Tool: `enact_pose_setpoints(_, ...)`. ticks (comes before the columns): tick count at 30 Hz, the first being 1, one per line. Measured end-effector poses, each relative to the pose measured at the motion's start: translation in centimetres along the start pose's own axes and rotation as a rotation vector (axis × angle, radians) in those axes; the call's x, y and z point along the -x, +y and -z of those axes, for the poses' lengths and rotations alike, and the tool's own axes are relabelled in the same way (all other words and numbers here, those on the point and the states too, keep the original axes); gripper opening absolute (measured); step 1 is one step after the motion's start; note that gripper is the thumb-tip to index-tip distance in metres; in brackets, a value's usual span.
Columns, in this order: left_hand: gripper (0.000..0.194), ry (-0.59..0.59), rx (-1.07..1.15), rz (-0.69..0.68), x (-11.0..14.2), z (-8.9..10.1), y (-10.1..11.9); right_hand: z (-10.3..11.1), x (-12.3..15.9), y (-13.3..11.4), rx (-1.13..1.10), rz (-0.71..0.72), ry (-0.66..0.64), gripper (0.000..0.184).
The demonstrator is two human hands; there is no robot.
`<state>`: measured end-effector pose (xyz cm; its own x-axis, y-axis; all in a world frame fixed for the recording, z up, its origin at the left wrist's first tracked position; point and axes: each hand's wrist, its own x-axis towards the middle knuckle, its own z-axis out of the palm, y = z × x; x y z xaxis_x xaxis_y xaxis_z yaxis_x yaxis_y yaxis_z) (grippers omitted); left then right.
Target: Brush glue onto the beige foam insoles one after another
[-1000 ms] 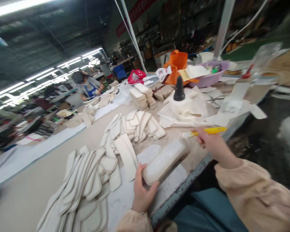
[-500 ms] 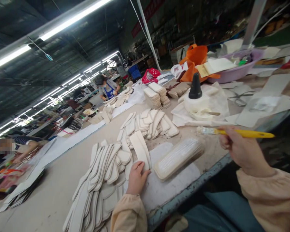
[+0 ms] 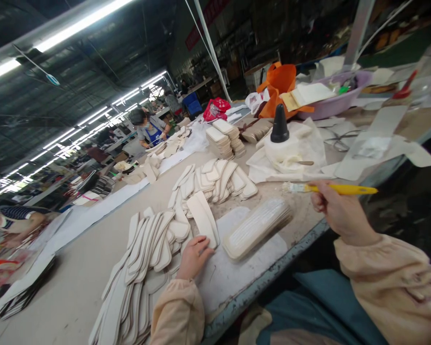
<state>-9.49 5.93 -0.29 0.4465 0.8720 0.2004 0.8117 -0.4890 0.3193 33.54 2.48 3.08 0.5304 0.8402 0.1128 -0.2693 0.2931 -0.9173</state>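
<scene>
My right fingers point(image 3: 318, 203) grasp a yellow brush point(image 3: 352, 189); my left fingers point(image 3: 201, 241) touch pale strips point(image 3: 202, 215), whether gripping I cannot tell.

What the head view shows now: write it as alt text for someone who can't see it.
A person's right grip holds a yellow-handled brush at a worktable, while the left grip touches the near end of a pale strip. Between them lies a glossy-topped stack; more pale pieces spread leftward.
</scene>
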Motion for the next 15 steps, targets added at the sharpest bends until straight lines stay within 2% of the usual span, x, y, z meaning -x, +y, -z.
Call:
enact_pose_setpoints(8,0.026,-0.078,0.011,-0.058,-0.1,0.7,-0.8,-0.2,0.1,0.2,0.007,-0.020,-0.008,0.031)
enact_pose_setpoints(15,0.019,-0.161,0.053,-0.049,-0.8,1.8,1.2,-0.5,0.2,0.0,0.041,-0.030,0.007,0.032)
